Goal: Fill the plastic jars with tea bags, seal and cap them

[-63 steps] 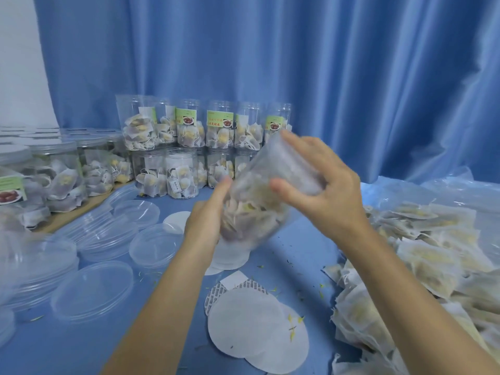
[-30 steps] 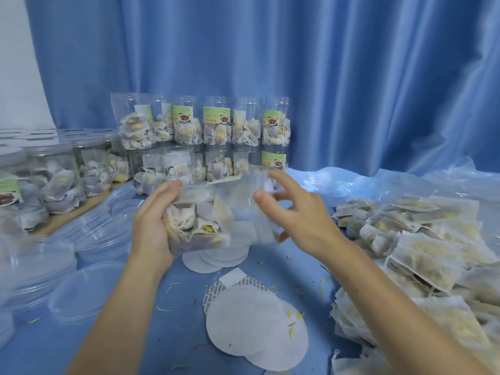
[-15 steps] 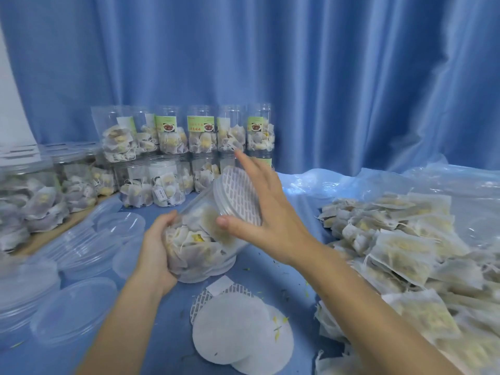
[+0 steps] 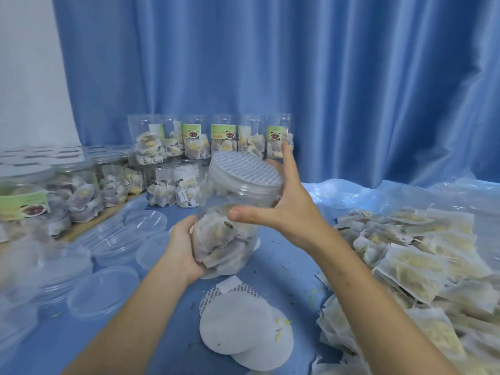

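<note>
While my left hand (image 4: 186, 249) cups the lower wall of the plastic jar (image 4: 232, 212), fingers curled round it, my right hand (image 4: 286, 209) spans the jar's shoulder, thumb on the near side and fingers stretched past the rim behind. I hold the jar above the blue bench (image 4: 284, 269), tilted with its mouth leaning away to the upper right. Tea bags (image 4: 219, 244) fill its lower half, and a printed seal disc (image 4: 244, 169) covers the mouth; it has no cap.

Against the curtain (image 4: 297, 77) stands a stack of filled jars (image 4: 216, 142): I count six in the upper row, while the lower row is partly hidden behind my jar. More filled jars (image 4: 81, 193) run along the left, blurred beyond counting. Clear lids (image 4: 102, 290) lie scattered at left, at least five. Near me lie three or four loose seal discs (image 4: 238, 320), white side up, with one printed disc peeking from beneath. A heap of loose tea bags (image 4: 419, 266) on clear plastic sheeting fills the right side.

Compared with half a second ago, the jar sits more upright, and my right hand has slid from covering the seal to gripping the shoulder, leaving the seal fully exposed.
</note>
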A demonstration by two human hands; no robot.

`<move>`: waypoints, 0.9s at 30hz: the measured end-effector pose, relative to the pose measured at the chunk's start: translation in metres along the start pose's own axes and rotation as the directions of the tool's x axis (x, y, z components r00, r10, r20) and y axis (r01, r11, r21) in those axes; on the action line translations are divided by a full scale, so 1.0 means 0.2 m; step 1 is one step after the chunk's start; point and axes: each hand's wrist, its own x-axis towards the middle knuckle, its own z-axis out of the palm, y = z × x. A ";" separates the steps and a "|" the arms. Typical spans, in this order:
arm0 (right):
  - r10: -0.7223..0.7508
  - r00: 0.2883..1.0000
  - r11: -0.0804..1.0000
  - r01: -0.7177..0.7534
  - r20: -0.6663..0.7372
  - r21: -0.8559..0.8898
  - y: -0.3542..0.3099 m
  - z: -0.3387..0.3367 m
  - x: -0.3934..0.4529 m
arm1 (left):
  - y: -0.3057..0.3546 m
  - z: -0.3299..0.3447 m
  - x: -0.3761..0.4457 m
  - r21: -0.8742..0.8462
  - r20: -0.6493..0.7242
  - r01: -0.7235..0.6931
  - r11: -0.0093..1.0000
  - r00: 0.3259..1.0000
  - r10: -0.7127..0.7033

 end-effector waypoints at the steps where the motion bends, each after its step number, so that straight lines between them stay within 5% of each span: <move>1: 0.019 1.000 1.000 -0.019 -0.012 0.024 0.00 0.02 0.00 | 0.01 0.00 -0.01 0.034 -0.001 0.003 0.999 1.000 -0.003; 5: 0.077 0.984 0.984 -0.049 -0.163 0.171 0.01 0.04 0.02 | 0.10 0.02 -0.12 0.339 -0.030 -0.087 0.937 0.994 0.103; 6: 0.085 0.978 0.983 -0.051 -0.193 0.175 0.01 0.04 0.02 | 0.13 0.02 -0.14 0.535 -0.085 -0.153 0.831 0.969 0.233; 8: 0.055 0.968 0.988 -0.018 -0.246 0.151 -0.01 0.08 0.01 | 0.18 0.01 -0.20 0.855 -0.020 -0.264 0.446 0.843 0.538; 11: 0.006 0.959 0.985 0.044 -0.283 0.167 -0.07 0.16 -0.02 | 0.26 -0.03 -0.36 0.926 0.288 -0.371 0.074 0.819 0.497; 14: -0.014 0.976 0.969 0.067 -0.217 0.240 -0.14 0.23 -0.05 | 0.28 -0.09 -0.57 0.856 0.483 -0.517 0.020 0.813 0.326; 17: -0.082 0.993 0.951 0.103 -0.081 0.292 -0.23 0.32 -0.10 | 0.26 -0.16 -0.70 0.793 0.568 -0.606 -0.060 0.700 0.433; 23: -0.126 0.961 0.971 0.069 0.246 0.229 -0.36 0.55 -0.09 | 0.41 -0.52 -0.82 0.893 0.410 -0.441 -0.083 0.728 0.550; 27: -0.165 0.954 0.980 0.131 0.250 0.149 -0.48 0.83 0.00 | 0.56 -0.74 -0.94 0.914 0.362 -0.388 -0.117 0.652 0.667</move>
